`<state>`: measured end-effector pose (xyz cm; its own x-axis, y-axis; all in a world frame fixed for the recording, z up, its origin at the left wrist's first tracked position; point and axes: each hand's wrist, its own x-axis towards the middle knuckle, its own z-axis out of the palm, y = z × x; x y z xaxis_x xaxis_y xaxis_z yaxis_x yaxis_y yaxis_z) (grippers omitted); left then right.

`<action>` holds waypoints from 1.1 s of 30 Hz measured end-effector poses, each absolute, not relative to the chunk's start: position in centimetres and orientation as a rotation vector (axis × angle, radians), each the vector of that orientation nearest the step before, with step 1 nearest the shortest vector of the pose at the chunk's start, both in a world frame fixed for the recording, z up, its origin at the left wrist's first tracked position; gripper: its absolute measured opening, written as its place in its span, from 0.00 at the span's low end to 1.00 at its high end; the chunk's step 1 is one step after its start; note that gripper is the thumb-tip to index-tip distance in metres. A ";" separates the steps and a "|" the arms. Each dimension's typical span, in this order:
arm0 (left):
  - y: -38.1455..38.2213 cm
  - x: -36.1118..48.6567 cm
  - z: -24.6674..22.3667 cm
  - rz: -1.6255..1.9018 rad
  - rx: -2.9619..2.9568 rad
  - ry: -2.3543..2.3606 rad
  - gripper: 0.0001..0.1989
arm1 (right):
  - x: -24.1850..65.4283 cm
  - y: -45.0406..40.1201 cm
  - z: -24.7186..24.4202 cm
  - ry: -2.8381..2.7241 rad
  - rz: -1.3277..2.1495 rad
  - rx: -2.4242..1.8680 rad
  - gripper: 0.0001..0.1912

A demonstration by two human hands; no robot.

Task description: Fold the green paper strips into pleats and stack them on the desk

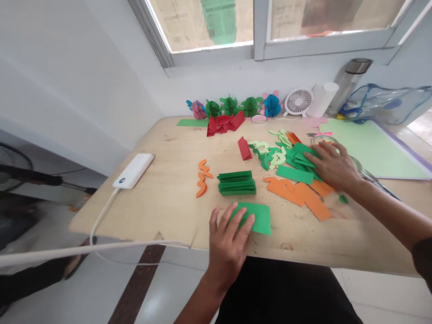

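My left hand (230,231) lies with fingers apart on a green paper rectangle (261,218) near the table's front edge. On the right, my right hand (332,164) rests with spread fingers over green paper pieces (299,155). Orange paper strips (293,191) lie just below that pile, and a green strip (294,174) sits between them. Folded green paper (236,183) stands in pleats beyond my left hand. Two wavy orange cutouts (201,184) are to its left. Pale green cutouts (278,157) lie beside the pile, with a folded red piece (245,148) on their left.
A white power bank (134,171) with a cable lies at the left. Along the wall stand several paper figures (250,106), a small white fan (299,101) and a bottle (347,85). Folded red papers (225,123) lie before the figures. Scissors (380,183) lie right of my right hand.
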<state>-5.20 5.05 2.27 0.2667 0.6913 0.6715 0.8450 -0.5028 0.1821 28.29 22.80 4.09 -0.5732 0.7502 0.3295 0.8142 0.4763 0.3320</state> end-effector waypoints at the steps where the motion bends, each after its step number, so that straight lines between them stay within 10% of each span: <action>1: 4.8 -4.4 2.3 -1.048 -2.353 -1.436 0.15 | 28.1 22.7 4.4 -2.564 -0.668 -1.392 0.18; 15: 4.4 -2.3 1.7 -0.988 -2.533 -1.467 0.13 | 17.6 7.1 5.4 -2.621 0.170 -1.005 0.20; 33: 3.6 -2.4 1.7 -1.286 -2.302 -1.757 0.17 | 16.8 6.1 3.0 -2.257 0.059 -1.461 0.12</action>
